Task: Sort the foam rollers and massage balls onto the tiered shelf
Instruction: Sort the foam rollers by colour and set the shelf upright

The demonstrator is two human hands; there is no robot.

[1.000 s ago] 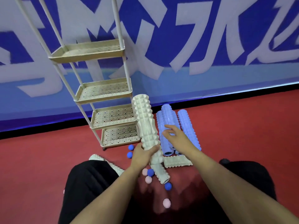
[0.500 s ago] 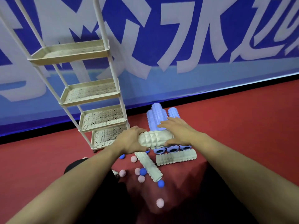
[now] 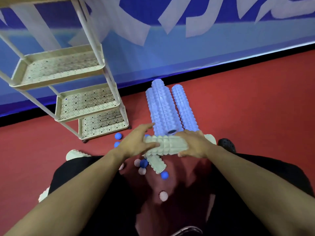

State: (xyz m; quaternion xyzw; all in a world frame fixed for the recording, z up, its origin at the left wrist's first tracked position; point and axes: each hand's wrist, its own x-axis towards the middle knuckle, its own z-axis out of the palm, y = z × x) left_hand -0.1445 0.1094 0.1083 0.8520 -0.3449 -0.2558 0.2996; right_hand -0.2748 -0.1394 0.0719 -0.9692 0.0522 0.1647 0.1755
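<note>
Held thing: a cream foam roller [image 3: 166,145], lying crosswise in front of the person, above the red floor [image 3: 247,103].
Left hand: the left hand [image 3: 136,143] rests over the roller's left end, fingers spread and only lightly bent, the thumb along its near side; it steadies the roller more than it clamps it.
Right hand: the right hand [image 3: 196,144] wraps the right end, with the fingers curled over the top and the thumb beneath. I judge that one hand at each end keeps the long roller level and stops it from rolling.
Shelf: the tiered shelf [image 3: 88,103] stands to the left near the wall, and every visible tier has nothing on it, so the sorting has hardly started.
Waiting rollers: three blue foam rollers [image 3: 163,108] lie side by side just behind the hands; another cream roller [image 3: 156,163] lies under the held one.
Balls: blue massage balls [image 3: 118,136] and pink massage balls [image 3: 163,195] are scattered on the floor near the knees.
Next move, my guess: carry the roller left to a tier.
</note>
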